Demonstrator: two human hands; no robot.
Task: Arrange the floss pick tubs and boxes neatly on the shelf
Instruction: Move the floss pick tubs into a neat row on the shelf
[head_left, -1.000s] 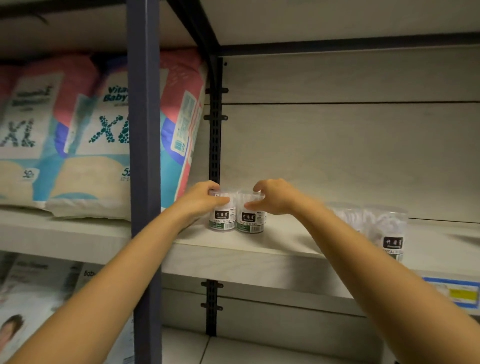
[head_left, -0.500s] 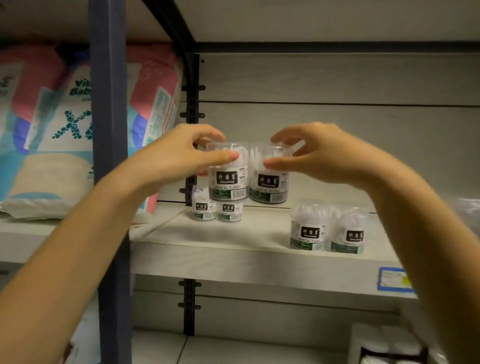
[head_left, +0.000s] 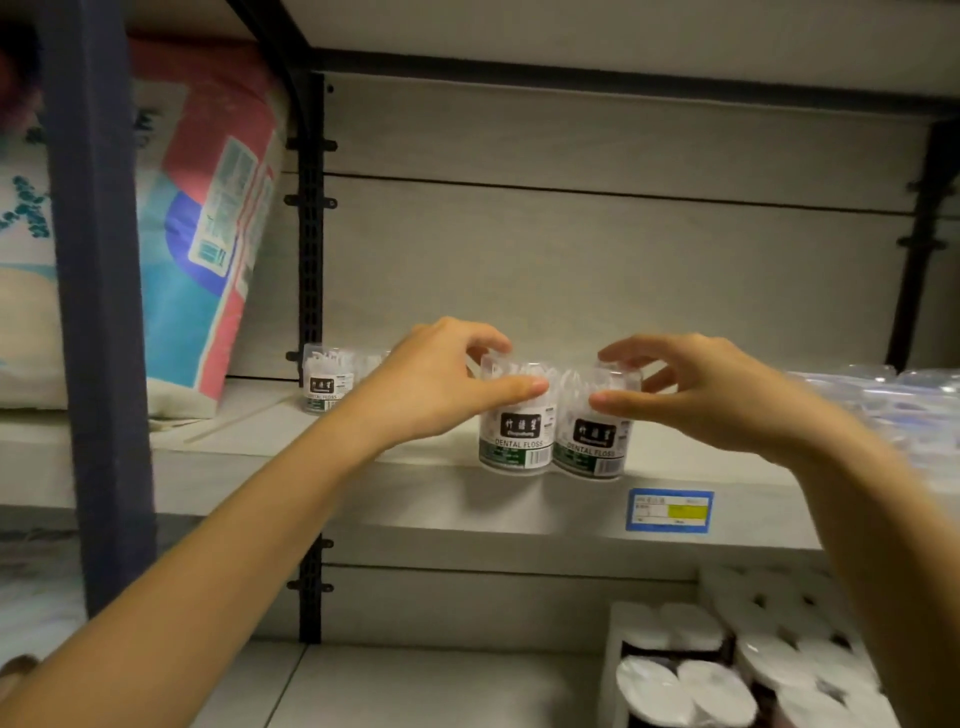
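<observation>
Two clear floss pick tubs with green-and-white labels stand side by side at the front edge of the pale shelf (head_left: 363, 499). My left hand (head_left: 441, 379) grips the top of the left tub (head_left: 517, 441) with thumb and fingers. My right hand (head_left: 685, 389) pinches the top of the right tub (head_left: 592, 447). Another tub (head_left: 324, 382) stands at the back left of the shelf by the dark upright, with one more partly hidden behind my left hand. Clear packs (head_left: 904, 400) lie blurred at the right end of the shelf.
A large diaper pack (head_left: 208, 223) leans on the shelf at left behind a dark blue post (head_left: 98, 291). A blue and yellow price tag (head_left: 669, 510) sits on the shelf front. White rolls (head_left: 727, 670) are stacked on the shelf below at right.
Both hands have carried the two tubs down and to the right, from mid-air to the shelf's front edge. The view has shifted right.
</observation>
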